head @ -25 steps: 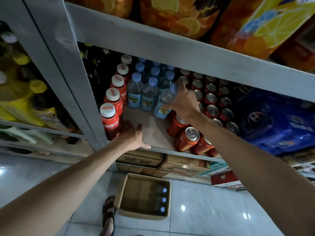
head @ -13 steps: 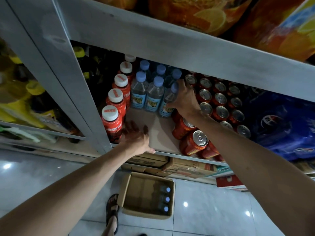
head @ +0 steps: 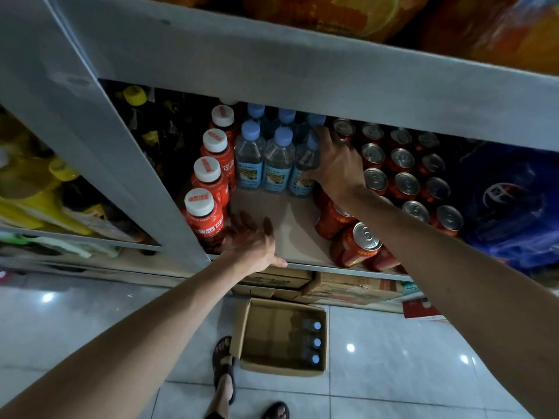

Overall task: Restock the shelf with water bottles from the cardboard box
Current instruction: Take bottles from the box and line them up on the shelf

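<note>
Several clear water bottles with blue caps stand in rows at the back of the shelf (head: pixel 290 228). My right hand (head: pixel 335 164) is closed around the rightmost front water bottle (head: pixel 304 173), which stands on the shelf next to two others (head: pixel 275 164). My left hand (head: pixel 254 243) rests flat, fingers apart, on the shelf's front edge and holds nothing. On the floor below sits the open cardboard box (head: pixel 266 334), with three blue-capped bottles (head: pixel 313 341) along its right side.
Red bottles with white caps (head: pixel 208 189) line the left of the shelf; red cans (head: pixel 402 176) fill the right, some lying on their sides (head: pixel 360 243). A blue wrapped pack (head: pixel 508 204) lies far right. Closed cartons (head: pixel 354 287) sit under the shelf. My sandalled feet (head: pixel 225 367) stand beside the box.
My right hand has pushed the water bottle further back and upright, into line with the front row. My left hand has stayed on the shelf edge.
</note>
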`<state>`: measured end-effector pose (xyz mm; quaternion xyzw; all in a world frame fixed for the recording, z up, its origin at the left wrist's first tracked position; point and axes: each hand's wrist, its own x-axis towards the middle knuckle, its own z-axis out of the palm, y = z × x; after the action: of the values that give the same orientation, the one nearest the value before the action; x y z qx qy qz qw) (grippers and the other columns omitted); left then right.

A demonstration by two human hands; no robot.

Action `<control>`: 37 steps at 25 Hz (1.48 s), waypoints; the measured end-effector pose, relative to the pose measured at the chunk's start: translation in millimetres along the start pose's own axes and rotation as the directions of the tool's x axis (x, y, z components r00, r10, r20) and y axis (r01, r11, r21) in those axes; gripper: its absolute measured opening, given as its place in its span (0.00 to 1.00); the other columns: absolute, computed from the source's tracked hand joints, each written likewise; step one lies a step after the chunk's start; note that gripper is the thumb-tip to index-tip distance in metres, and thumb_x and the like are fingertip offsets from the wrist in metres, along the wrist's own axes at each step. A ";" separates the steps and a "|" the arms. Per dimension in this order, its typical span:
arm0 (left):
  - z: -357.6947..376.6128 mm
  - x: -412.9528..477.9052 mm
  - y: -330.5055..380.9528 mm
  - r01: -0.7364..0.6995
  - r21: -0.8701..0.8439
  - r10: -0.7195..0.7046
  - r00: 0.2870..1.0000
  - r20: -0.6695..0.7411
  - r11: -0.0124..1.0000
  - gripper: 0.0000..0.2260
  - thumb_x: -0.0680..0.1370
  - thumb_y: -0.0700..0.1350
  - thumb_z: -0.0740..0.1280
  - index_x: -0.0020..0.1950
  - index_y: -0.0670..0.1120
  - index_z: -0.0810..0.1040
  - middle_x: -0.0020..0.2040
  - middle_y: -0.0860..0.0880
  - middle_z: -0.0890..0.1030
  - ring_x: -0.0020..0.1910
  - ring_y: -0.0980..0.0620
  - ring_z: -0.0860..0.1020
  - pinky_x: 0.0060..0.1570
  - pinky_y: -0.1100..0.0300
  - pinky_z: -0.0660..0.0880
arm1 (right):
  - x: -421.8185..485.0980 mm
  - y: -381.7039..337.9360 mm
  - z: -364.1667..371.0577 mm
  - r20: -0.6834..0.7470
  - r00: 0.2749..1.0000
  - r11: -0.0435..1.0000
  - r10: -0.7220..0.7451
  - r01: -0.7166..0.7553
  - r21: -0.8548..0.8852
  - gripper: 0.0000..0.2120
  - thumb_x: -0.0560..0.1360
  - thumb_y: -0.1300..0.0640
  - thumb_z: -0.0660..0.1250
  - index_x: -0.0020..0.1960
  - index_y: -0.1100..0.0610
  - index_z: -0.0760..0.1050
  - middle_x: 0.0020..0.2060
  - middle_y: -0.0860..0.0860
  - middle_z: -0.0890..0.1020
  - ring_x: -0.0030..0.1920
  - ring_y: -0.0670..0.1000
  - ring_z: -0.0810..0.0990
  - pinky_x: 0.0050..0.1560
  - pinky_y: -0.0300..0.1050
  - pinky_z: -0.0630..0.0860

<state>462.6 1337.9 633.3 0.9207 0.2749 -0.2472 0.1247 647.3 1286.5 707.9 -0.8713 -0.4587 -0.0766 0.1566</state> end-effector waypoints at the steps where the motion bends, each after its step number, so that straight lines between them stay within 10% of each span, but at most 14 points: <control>1: 0.3 1.4 -1.5 -0.003 -0.006 0.003 1.000 -0.021 1.000 0.50 0.71 0.69 0.64 0.78 0.42 0.44 0.72 0.23 0.42 0.72 0.23 0.44 0.70 0.31 0.51 | 0.9 -1.2 0.5 0.007 1.000 1.000 0.012 -0.012 -0.020 0.40 0.61 0.56 0.80 0.69 0.57 0.66 0.60 0.56 0.78 0.54 0.62 0.81 0.46 0.51 0.78; 11: 6.2 10.0 -10.0 0.003 -0.029 -0.003 1.000 -0.003 1.000 0.50 0.69 0.70 0.64 0.78 0.45 0.43 0.72 0.23 0.42 0.73 0.24 0.43 0.71 0.32 0.52 | -21.4 -20.1 -20.6 0.021 0.994 0.992 0.109 -0.110 0.057 0.44 0.63 0.55 0.79 0.72 0.57 0.60 0.66 0.61 0.67 0.62 0.62 0.72 0.56 0.56 0.77; 16: 12.4 -25.2 0.3 -0.059 -0.026 0.049 0.954 -0.297 0.998 0.35 0.73 0.63 0.67 0.72 0.44 0.65 0.70 0.37 0.68 0.70 0.37 0.66 0.69 0.47 0.63 | -148.2 -14.9 -53.9 -0.173 0.984 0.996 -0.033 0.046 0.071 0.11 0.70 0.62 0.65 0.52 0.57 0.78 0.51 0.55 0.79 0.52 0.57 0.77 0.54 0.50 0.71; 20: 50.6 -66.7 41.2 -0.334 0.112 0.348 0.821 -0.453 0.936 0.18 0.73 0.44 0.69 0.62 0.45 0.74 0.64 0.44 0.73 0.62 0.43 0.71 0.60 0.51 0.71 | -266.9 23.1 -11.2 0.123 0.967 0.942 0.224 -0.247 0.228 0.06 0.73 0.62 0.66 0.48 0.56 0.79 0.46 0.52 0.82 0.44 0.55 0.81 0.43 0.47 0.77; 25: 97.4 -67.4 78.6 -0.411 0.276 0.493 0.665 -0.561 0.869 0.14 0.71 0.38 0.65 0.57 0.43 0.76 0.68 0.38 0.69 0.66 0.40 0.67 0.63 0.49 0.71 | -383.3 73.0 66.4 0.522 0.705 0.747 0.480 -0.640 0.178 0.07 0.75 0.60 0.65 0.50 0.58 0.79 0.47 0.58 0.83 0.46 0.61 0.82 0.44 0.52 0.79; 27: 135.4 -58.5 88.4 -0.590 0.342 0.676 0.565 -0.472 0.732 0.13 0.72 0.36 0.63 0.56 0.42 0.77 0.66 0.38 0.71 0.65 0.39 0.70 0.63 0.49 0.71 | -420.2 86.9 107.6 0.569 0.624 0.693 0.536 -0.710 0.125 0.08 0.75 0.59 0.63 0.50 0.57 0.79 0.44 0.60 0.83 0.44 0.63 0.82 0.42 0.52 0.79; 30: 220.6 -20.9 97.7 -0.732 0.204 0.754 0.655 -0.056 0.650 0.13 0.72 0.37 0.66 0.57 0.42 0.77 0.64 0.41 0.72 0.60 0.42 0.74 0.57 0.50 0.74 | -467.9 105.8 187.1 0.621 0.527 0.616 0.581 -0.783 0.088 0.08 0.74 0.61 0.62 0.47 0.58 0.80 0.42 0.58 0.83 0.41 0.61 0.82 0.37 0.49 0.78; 37: 448.2 149.8 94.6 -0.251 -0.031 0.231 0.827 0.512 0.967 0.14 0.74 0.44 0.69 0.59 0.45 0.76 0.55 0.46 0.79 0.58 0.45 0.77 0.57 0.55 0.72 | -552.5 148.5 407.7 0.623 0.380 0.473 0.684 -0.881 0.018 0.10 0.76 0.61 0.63 0.57 0.59 0.75 0.51 0.60 0.80 0.45 0.62 0.80 0.40 0.51 0.78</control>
<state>451.8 1163.3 184.2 0.8514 0.1089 -0.4701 0.2058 451.9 919.3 141.8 -0.9219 -0.0094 0.3374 0.1903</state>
